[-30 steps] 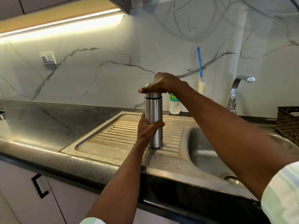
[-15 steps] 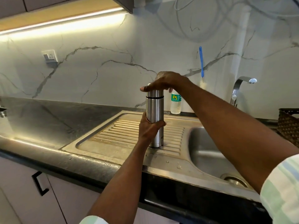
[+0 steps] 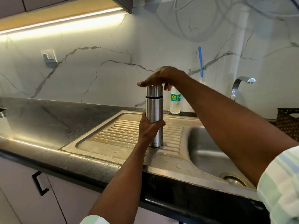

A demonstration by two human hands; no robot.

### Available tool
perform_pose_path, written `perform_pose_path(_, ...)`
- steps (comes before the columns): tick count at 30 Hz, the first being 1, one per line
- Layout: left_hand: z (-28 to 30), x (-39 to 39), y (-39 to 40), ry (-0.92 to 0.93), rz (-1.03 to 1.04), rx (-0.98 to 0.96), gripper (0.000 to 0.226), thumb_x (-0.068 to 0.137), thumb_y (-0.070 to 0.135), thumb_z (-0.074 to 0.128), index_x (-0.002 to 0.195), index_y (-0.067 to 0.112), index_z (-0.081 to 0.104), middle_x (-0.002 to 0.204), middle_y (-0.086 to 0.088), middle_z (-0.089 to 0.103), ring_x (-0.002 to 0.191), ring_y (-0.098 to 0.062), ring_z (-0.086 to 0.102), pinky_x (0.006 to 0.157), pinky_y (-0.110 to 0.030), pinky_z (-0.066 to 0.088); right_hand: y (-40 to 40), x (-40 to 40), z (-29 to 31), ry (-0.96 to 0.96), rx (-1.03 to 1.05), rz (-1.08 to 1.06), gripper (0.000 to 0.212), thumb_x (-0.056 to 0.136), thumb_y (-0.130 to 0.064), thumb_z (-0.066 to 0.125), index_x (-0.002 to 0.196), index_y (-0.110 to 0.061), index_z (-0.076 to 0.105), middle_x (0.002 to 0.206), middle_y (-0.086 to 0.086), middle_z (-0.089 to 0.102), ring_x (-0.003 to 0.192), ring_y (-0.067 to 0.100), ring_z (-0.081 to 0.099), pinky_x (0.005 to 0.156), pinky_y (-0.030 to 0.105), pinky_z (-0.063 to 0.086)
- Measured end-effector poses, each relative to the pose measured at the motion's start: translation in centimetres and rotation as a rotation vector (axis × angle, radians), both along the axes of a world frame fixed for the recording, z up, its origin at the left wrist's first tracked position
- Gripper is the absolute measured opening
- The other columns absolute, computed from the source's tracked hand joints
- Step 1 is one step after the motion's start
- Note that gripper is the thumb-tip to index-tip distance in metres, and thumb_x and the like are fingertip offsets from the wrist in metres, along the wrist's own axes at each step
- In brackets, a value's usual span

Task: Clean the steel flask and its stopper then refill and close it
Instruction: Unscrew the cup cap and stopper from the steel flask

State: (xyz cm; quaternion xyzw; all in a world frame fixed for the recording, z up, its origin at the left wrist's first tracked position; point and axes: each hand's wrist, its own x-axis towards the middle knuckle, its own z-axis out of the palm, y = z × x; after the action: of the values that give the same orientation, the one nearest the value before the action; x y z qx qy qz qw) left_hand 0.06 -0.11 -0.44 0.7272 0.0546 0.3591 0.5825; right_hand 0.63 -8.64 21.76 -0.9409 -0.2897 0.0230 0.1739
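head cam: on my head, one view only | faces forward and down across the counter's [image 3: 48,126] front edge toward the marble wall [image 3: 97,78] | close, within my arms' reach | sink [image 3: 210,159] lower right, drainboard [image 3: 113,135] centre

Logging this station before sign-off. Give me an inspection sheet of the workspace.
Surface: steel draining board, a few water drops; dark counter.
Job's things: flask upright on the board, cap on.
Clutter: water bottle, blue brush, basket.
Hands: left hand grips the flask body; right hand lies over the cap.
Cables: white cables on the wall.
Surroundings: tap, sink bowl, wall socket.
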Motion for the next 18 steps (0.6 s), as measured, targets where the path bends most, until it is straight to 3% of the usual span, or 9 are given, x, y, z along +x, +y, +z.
perform_pose_path(2,0.0,0.0,-0.1,-0.004,-0.004,0.007,0.074,0.069,0.017,0.086,0.132,0.019,0.049,0.112,-0.004,0.063,0.098,-0.017,0.064,0.077,-0.028,0.056,0.1,0.5,-0.7,-0.043,-0.031,-0.033,0.062,0.088,-0.059,0.06,0.121,-0.007,0.054,0.104,0.008,0.056,0.092,0.025,0.06,0.067,0.028,0.047)
perform_pose_path(4,0.0,0.0,-0.1,-0.005,-0.008,0.012,0.074,0.069,0.017,0.086,0.132,0.02,0.048,0.111,-0.002,0.063,0.097,-0.017,0.063,0.076,-0.027,0.055,0.3,0.9,-0.7,-0.057,-0.042,-0.003,0.04,0.089,-0.05,0.063,0.097,-0.011,0.057,0.09,0.006,0.057,0.071,0.017,0.055,0.056,0.025,0.042)
perform_pose_path(5,0.0,0.0,-0.1,-0.003,-0.007,0.013,0.074,0.069,0.018,0.087,0.132,0.021,0.047,0.111,-0.002,0.062,0.097,-0.016,0.063,0.076,-0.028,0.055,0.3,0.8,-0.5,-0.045,-0.062,0.02,0.031,0.091,-0.043,0.063,0.094,-0.013,0.057,0.091,0.007,0.057,0.071,0.018,0.055,0.057,0.025,0.044)
perform_pose_path(7,0.0,0.0,-0.2,0.003,0.009,0.014,0.074,0.069,0.02,0.087,0.131,0.022,0.047,0.11,0.0,0.062,0.096,-0.016,0.063,0.077,-0.028,0.055,0.2,0.8,0.0,0.02,-0.097,0.089,0.023,0.093,-0.023,0.062,0.114,-0.012,0.06,0.109,0.011,0.057,0.091,0.025,0.06,0.072,0.03,0.053)
perform_pose_path(10,0.0,-0.1,-0.4,0.006,0.03,0.009,0.074,0.069,0.021,0.087,0.131,0.021,0.045,0.108,0.003,0.059,0.094,-0.014,0.061,0.073,-0.023,0.051,-0.9,0.4,0.4,0.166,-0.028,0.188,0.044,0.087,0.002,0.058,0.124,-0.021,0.061,0.126,0.008,0.054,0.115,0.029,0.054,0.088,0.036,0.05)
perform_pose_path(12,0.0,-0.1,-0.5,0.006,0.029,0.011,0.074,0.07,0.02,0.086,0.131,0.02,0.045,0.105,0.005,0.057,0.091,-0.01,0.06,0.07,-0.02,0.049,-1.3,0.9,0.0,0.237,0.091,0.222,0.039,0.087,-0.008,0.065,0.123,-0.022,0.064,0.13,0.006,0.056,0.121,0.027,0.051,0.091,0.035,0.046)
perform_pose_path(14,0.1,0.0,-0.5,0.002,0.03,0.014,0.073,0.07,0.019,0.086,0.131,0.02,0.045,0.106,0.004,0.058,0.09,-0.01,0.06,0.069,-0.019,0.048,-1.0,1.1,-0.5,0.242,0.171,0.202,0.06,0.082,-0.043,0.071,0.136,-0.021,0.054,0.14,0.006,0.05,0.13,0.028,0.045,0.1,0.039,0.042)
perform_pose_path(16,0.0,0.1,-0.5,-0.003,0.034,0.018,0.074,0.07,0.02,0.086,0.132,0.02,0.045,0.108,0.002,0.059,0.092,-0.012,0.061,0.07,-0.02,0.049,-0.5,1.1,-0.9,0.121,0.083,0.112,0.091,0.073,-0.069,0.065,0.143,-0.016,0.043,0.146,0.01,0.044,0.131,0.031,0.044,0.099,0.043,0.044)
perform_pose_path(18,0.0,0.2,-0.5,-0.002,0.039,0.024,0.076,0.07,0.021,0.086,0.134,0.019,0.045,0.112,-0.001,0.06,0.095,-0.015,0.062,0.072,-0.022,0.051,-0.3,1.2,-1.1,-0.038,-0.082,0.035,0.09,0.076,-0.072,0.061,0.138,-0.01,0.046,0.13,0.012,0.051,0.114,0.031,0.054,0.085,0.037,0.049)
